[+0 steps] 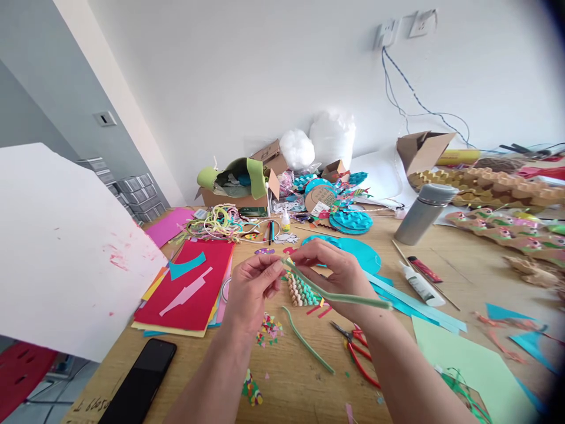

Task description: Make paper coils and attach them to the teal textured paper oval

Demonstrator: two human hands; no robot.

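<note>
A pale green pipe cleaner (348, 298) runs from my fingertips back across my right wrist, bent along its length. My left hand (256, 288) pinches its far end between thumb and forefinger. Close beside it, my right hand (333, 268) is closed on the same end, its fingertips partly hidden. Beneath my hands lie several coiled pipe cleaners (303, 292) in mint and peach. Another green pipe cleaner (311, 347) rests on the table below. Red-handled pliers (359, 353) lie under my right forearm, and colourful confetti (269, 330) is scattered near my left wrist.
Red paper (176, 300) tops a stack at left, near a black phone (139, 383). A grey bottle (424, 215), a white glue bottle (421, 285) and egg cartons (516, 229) stand or lie at right. Craft boxes (238, 200) line the wall. Green paper (468, 365) lies front right.
</note>
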